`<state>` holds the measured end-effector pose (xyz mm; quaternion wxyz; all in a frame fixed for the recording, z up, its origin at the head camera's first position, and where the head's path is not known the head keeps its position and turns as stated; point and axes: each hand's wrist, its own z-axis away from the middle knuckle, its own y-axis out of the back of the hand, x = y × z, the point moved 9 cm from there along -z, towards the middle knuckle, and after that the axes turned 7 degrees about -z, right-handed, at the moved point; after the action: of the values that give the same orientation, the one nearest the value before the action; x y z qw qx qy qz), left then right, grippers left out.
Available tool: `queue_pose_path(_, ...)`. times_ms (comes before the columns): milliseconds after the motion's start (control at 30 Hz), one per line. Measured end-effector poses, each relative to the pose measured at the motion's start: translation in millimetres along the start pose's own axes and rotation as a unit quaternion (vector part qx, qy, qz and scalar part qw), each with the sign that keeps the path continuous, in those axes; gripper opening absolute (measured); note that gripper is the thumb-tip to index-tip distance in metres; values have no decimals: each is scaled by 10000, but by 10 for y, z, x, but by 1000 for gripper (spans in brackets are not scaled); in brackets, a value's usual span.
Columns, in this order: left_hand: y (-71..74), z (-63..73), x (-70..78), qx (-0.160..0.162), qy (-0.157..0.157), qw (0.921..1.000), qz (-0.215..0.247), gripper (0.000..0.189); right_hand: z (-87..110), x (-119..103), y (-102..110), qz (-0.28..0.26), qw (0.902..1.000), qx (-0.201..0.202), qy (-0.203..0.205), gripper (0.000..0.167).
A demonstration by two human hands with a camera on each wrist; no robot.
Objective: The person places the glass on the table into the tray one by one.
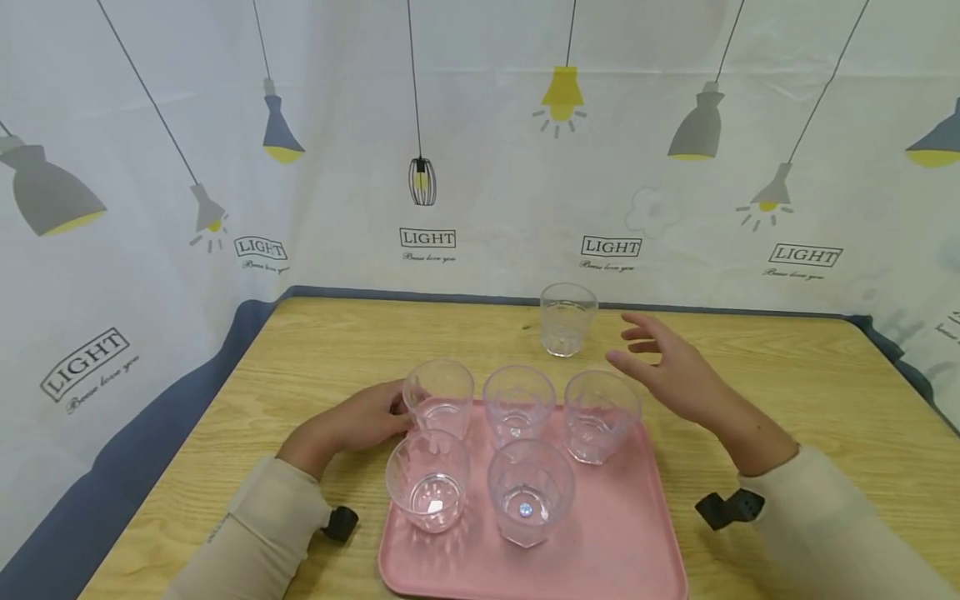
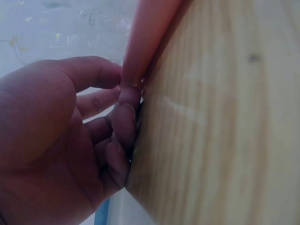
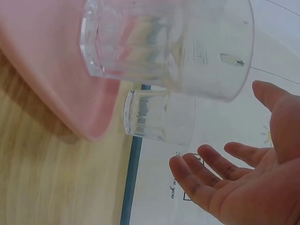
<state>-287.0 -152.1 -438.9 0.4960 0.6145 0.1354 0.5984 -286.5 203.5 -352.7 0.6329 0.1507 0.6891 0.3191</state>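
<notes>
A pink tray (image 1: 622,533) holds several clear plastic tumblers, three along its far side and two nearer me. My left hand (image 1: 367,417) is at the tray's far left corner; in the left wrist view its thumb and curled fingers pinch the pink rim (image 2: 152,37). Beyond the tray, a lone tumbler (image 1: 567,321) stands upright on the table. My right hand (image 1: 671,371), fingers spread and holding nothing, hovers right of that tumbler and behind the tray's right rear tumbler (image 1: 600,421). The right wrist view shows both tumblers apart from the fingers (image 3: 194,180).
The tray rests on a wood-grain table (image 1: 322,333). A white cloth (image 1: 495,167) printed with lamps hangs behind and at the sides, its blue border along the table's back edge. Black wrist mounts (image 1: 731,507) sit at both sleeves.
</notes>
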Motion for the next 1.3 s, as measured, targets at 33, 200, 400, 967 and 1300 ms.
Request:
queue_pose_path(33,0,2,2,-2,-4,10000,14,28,-9,6,14,32,10000,7,-8,79)
queue_pose_path(200,2,11,5,-13,-15,10000,60,29,-49,9,60,90,10000,-14,-42,79)
queue_pose_path(400,9,15,11,0,-44,10000,32,28,-94,16,87,152,9998,-48,-71,81)
queue_pose_path(967,16,10,-17,40,-7,10000,38,32,-235,31,94,297,9991,-288,-130,81)
queue_pose_path(1300,7,14,-16,-23,15,10000,44,29,-364,65,44,413,9982,-397,-166,83)
